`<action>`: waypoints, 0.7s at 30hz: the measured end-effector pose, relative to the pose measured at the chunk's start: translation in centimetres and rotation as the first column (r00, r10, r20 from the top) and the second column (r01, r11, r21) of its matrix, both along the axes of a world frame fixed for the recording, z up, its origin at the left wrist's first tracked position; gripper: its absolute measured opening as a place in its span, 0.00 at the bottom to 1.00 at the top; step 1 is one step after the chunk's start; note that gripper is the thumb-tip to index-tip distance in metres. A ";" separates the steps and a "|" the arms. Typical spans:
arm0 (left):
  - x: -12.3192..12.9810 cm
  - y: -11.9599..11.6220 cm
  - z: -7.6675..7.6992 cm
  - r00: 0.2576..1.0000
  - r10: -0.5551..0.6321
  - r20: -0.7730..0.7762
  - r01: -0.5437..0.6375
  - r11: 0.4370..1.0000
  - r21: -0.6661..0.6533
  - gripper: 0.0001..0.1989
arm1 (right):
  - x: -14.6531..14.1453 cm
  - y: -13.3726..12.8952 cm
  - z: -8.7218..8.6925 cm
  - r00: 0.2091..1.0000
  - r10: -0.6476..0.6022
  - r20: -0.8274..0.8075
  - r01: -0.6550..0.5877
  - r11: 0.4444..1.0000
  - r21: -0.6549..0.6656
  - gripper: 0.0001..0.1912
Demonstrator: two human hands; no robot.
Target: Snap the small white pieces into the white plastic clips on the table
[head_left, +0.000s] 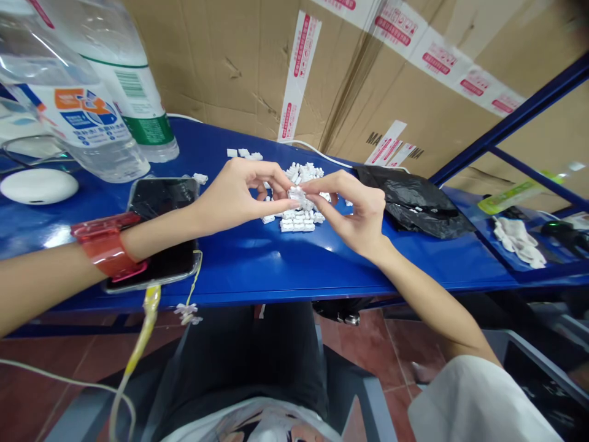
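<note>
Over the blue table, my left hand point(251, 191) and my right hand point(352, 209) meet, fingertips almost touching. Between them they pinch a small white plastic piece point(298, 195), each hand closed on one side of it. Its exact kind is too small to make out. Beneath and behind the fingers lies a pile of similar white pieces point(306, 173). Closer to me, several of them stand side by side in neat rows point(298, 224). A few more loose white pieces point(243, 153) lie beyond my left hand.
Under my left forearm lies a phone point(172, 261) with a yellow cable point(150, 313). Water bottles point(92, 123) and a white oval case point(39, 186) stand at left. A black plastic bag point(414, 199) lies right, white gloves point(519, 241) farther. Cardboard boxes point(239, 67) line the back.
</note>
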State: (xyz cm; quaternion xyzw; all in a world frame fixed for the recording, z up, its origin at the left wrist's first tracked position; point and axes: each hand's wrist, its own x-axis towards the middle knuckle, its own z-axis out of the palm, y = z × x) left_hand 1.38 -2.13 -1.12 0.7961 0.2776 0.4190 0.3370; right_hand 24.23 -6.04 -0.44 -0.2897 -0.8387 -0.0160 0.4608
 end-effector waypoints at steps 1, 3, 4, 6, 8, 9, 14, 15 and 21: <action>0.0 0.0 0.0 1.000 -0.002 0.002 0.002 1.000 -0.008 0.09 | -0.1 0.1 -0.1 1.000 0.017 0.010 -0.018 0.999 0.027 0.07; 0.0 -0.1 0.1 1.000 -0.009 0.002 0.009 1.000 -0.022 0.09 | -0.1 0.2 -0.3 0.999 0.029 0.025 -0.031 0.997 0.066 0.07; 0.1 -0.1 0.1 1.000 -0.011 0.001 0.011 1.000 -0.027 0.09 | -0.2 0.3 -0.3 0.999 0.019 0.032 -0.021 0.997 0.071 0.07; 0.1 -0.1 0.1 1.000 -0.014 -0.003 0.014 0.999 -0.032 0.09 | -0.1 0.4 -0.5 0.999 -0.010 0.051 0.007 0.998 0.056 0.07; 0.1 -0.1 0.1 1.000 -0.017 -0.008 0.017 0.999 -0.031 0.09 | -0.1 0.4 -0.5 0.997 -0.021 0.072 0.019 0.999 0.030 0.06; 0.1 -0.1 0.1 1.000 -0.019 -0.010 0.018 0.999 -0.029 0.09 | -0.1 0.5 -0.5 0.996 -0.024 0.080 0.022 1.000 0.018 0.05; 0.1 -0.1 0.1 1.000 -0.010 -0.001 0.010 0.999 -0.047 0.09 | -0.2 0.3 -0.3 0.994 -0.047 0.102 0.051 0.998 -0.035 0.07; 0.1 -0.1 0.0 1.000 -0.007 0.011 0.008 0.998 -0.062 0.10 | -0.3 0.2 -0.2 0.993 -0.039 0.108 0.042 0.999 -0.033 0.07; 0.1 0.1 0.0 0.998 0.002 0.066 0.008 0.989 -0.149 0.12 | -0.2 0.6 -0.4 0.986 0.012 0.164 -0.023 0.997 0.069 0.09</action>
